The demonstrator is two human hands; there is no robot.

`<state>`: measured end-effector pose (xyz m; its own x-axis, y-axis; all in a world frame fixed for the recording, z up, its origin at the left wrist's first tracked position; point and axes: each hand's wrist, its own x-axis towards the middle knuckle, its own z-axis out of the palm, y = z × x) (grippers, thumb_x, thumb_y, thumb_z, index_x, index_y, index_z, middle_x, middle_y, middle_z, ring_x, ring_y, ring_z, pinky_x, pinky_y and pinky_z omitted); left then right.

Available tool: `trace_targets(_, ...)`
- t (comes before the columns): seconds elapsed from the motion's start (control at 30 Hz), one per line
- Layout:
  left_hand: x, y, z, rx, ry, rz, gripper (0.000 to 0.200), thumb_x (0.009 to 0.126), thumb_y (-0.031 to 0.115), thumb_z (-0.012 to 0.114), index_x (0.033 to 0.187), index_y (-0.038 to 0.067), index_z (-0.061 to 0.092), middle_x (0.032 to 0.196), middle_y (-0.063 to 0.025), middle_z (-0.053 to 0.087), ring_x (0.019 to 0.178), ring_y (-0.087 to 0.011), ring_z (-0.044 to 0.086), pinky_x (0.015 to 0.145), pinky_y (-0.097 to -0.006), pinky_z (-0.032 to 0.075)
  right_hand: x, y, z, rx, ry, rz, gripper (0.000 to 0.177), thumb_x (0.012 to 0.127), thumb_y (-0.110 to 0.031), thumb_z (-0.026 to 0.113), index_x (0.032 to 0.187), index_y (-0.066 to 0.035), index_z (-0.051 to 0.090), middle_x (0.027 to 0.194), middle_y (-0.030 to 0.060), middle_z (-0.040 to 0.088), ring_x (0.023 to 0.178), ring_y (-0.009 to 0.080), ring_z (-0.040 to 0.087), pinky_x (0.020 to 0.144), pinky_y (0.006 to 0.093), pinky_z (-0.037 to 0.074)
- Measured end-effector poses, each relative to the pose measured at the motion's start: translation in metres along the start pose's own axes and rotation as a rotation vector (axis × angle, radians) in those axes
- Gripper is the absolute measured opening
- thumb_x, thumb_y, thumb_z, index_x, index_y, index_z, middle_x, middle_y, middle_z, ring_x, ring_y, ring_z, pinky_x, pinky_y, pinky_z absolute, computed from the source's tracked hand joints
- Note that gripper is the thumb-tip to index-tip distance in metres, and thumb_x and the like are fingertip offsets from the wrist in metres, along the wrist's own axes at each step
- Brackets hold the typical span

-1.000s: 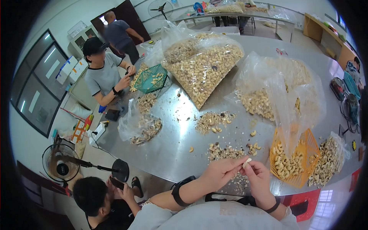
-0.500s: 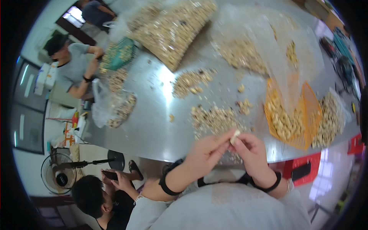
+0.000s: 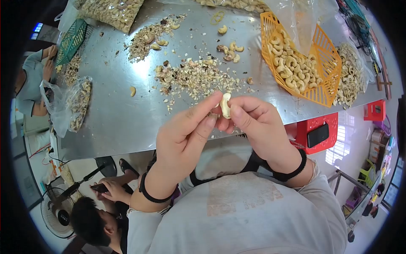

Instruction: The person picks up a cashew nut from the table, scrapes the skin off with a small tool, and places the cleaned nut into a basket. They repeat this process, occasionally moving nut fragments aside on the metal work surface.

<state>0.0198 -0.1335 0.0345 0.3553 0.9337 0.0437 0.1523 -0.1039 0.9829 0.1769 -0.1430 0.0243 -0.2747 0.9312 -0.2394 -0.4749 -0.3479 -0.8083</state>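
A pale cashew nut (image 3: 226, 106) is pinched between the fingertips of my right hand (image 3: 260, 122), near the table's front edge. My left hand (image 3: 186, 131) is closed right beside it, fingertips close together; a small pale bit shows near them, too small to name. Beyond my hands spreads a heap of cashew scraps (image 3: 198, 76). Several whole cashews (image 3: 230, 51) lie loose behind it. To the right, an orange plastic basket (image 3: 330, 59) holds many whole cashews.
A clear bag of cashews (image 3: 114, 12) and a green basket (image 3: 72, 41) stand far left. Another scrap pile (image 3: 148, 36) lies mid-table. At right is a bag of cashew pieces (image 3: 351, 74). A phone (image 3: 317, 135) rests on a red stool (image 3: 332, 122). A seated person (image 3: 97, 220) is left of me.
The view has tilted down and shifted, so the table things appear higher and my hands larger. The cashew is still between my fingers, now showing more of its length.
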Motion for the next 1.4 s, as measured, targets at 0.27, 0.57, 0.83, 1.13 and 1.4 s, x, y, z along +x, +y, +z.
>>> trace_targets(0.27,-0.002,-0.001,-0.001,0.046,0.011,-0.016,0.034,0.079,0.002,0.049,0.113,0.004,0.047,0.086,-0.0075,0.059,0.071,-0.0112,0.053,0.065,-0.0203,0.041,-0.001,0.003,-0.002,-0.029,-0.008,0.005,0.024,0.085,-0.021,0.045,0.09,0.0,0.055,0.075,0.0026,0.055,0.067,0.0075,0.048,0.063,0.0195,0.04)
trace_targets(0.57,0.001,-0.006,0.0,0.088,-0.031,0.077,0.039,0.077,0.002,0.052,0.115,0.005,0.045,0.085,-0.0093,0.059,0.071,-0.0137,0.055,0.065,-0.0218,0.042,-0.002,0.003,-0.005,-0.039,-0.009,0.002,0.023,0.085,-0.02,0.045,0.091,0.0,0.054,0.076,0.0038,0.056,0.069,0.0078,0.05,0.064,0.0197,0.04)
trace_targets(0.83,0.006,-0.004,-0.006,0.177,-0.09,0.152,0.039,0.076,0.002,0.052,0.114,0.005,0.046,0.079,-0.0104,0.058,0.067,-0.0167,0.056,0.061,-0.0228,0.042,-0.004,0.005,-0.008,-0.098,-0.018,-0.041,0.021,0.084,-0.018,0.048,0.092,0.001,0.054,0.08,0.0042,0.056,0.074,0.0083,0.052,0.066,0.0204,0.042)
trace_targets(1.13,0.01,-0.005,-0.01,0.285,-0.112,0.248,0.034,0.075,0.0,0.051,0.108,0.005,0.052,0.075,-0.01,0.058,0.064,-0.0174,0.056,0.058,-0.0229,0.042,-0.003,0.002,-0.007,-0.184,-0.036,-0.05,0.021,0.083,-0.017,0.049,0.093,0.001,0.054,0.082,0.0038,0.056,0.075,0.0079,0.051,0.068,0.0208,0.042)
trace_targets(1.4,0.007,-0.005,-0.01,-0.026,-0.033,-0.206,0.028,0.082,0.006,0.045,0.11,0.006,0.051,0.072,-0.0026,0.056,0.059,-0.0077,0.046,0.054,-0.0189,0.036,0.004,0.003,-0.012,-0.107,-0.036,0.054,0.02,0.082,-0.017,0.051,0.09,0.0,0.055,0.078,0.0039,0.056,0.067,0.0075,0.05,0.062,0.0193,0.041)
